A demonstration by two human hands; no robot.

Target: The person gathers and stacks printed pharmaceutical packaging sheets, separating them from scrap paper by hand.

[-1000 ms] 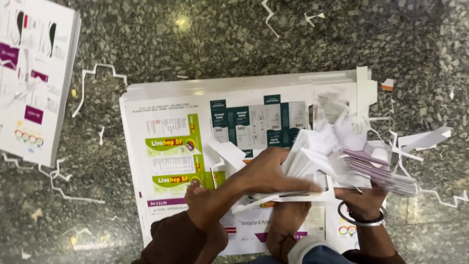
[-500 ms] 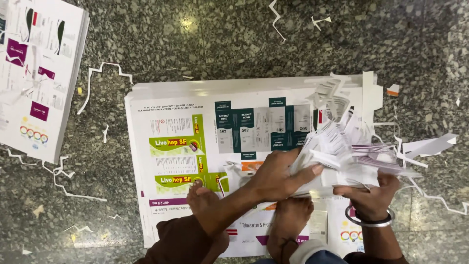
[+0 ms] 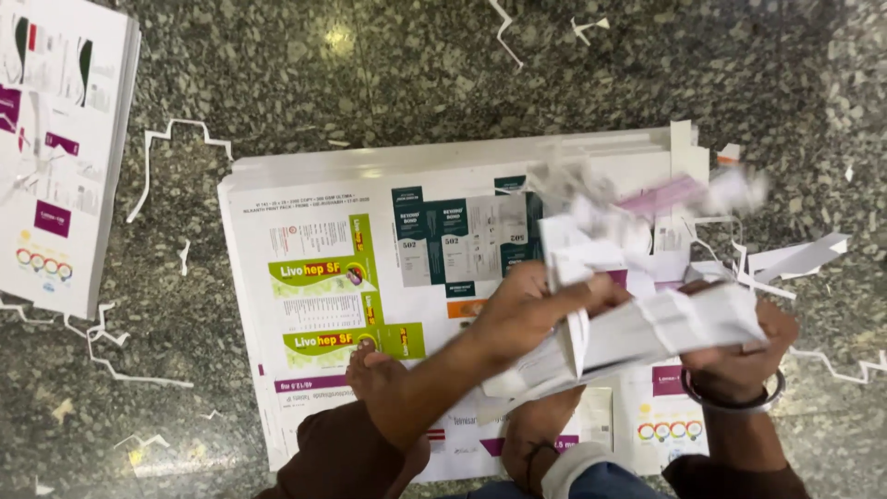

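Both hands hold a thick bundle of white die-cut carton blanks point(image 3: 661, 331) above a stack of large printed sheets point(image 3: 323, 277) lying on the floor. My left hand point(image 3: 527, 310) clasps the bundle's left end from above. At the right end, my right hand point(image 3: 739, 356), with a metal bangle on its wrist, grips the bundle from below. Loose white and pink paper scraps point(image 3: 647, 199) show blurred just beyond the bundle. My two bare feet point(image 3: 379, 374) rest on the near part of the sheets.
A second stack of printed sheets point(image 3: 60, 148) lies at the far left. Thin white paper trimmings point(image 3: 176, 139) are scattered over the speckled stone floor point(image 3: 370, 83), with more offcuts point(image 3: 795, 259) to the right of the main stack.
The ragged clump of blanks has been gathered into a tighter bundle and raised slightly. Scraps have come loose and are flying off toward the upper right.
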